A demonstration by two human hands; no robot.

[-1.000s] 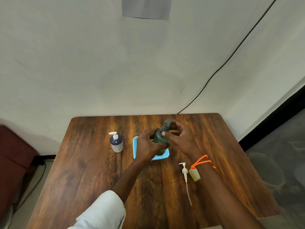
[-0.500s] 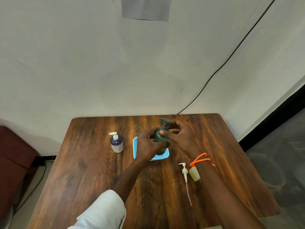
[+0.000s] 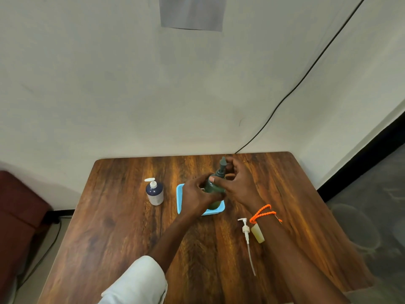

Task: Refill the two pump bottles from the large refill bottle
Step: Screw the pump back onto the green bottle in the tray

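The left hand [image 3: 197,194] clamps the green pump bottle [image 3: 213,188] standing in the blue tray [image 3: 180,194], and the right hand [image 3: 235,182] pinches its pump collar, which probably needs steady turning without tilting.

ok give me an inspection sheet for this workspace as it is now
Surface: wooden table, dry.
Job's things: green pump bottle upright in blue tray; dark blue pump bottle upright, left of the tray; loose white pump lying flat, beside a small cream bottle.
Clutter: nothing seen.
Grippers: left hand grips green bottle body; right hand at its pump head.
Cables: black cable down the wall.
Surroundings: plain wall, dark floor.
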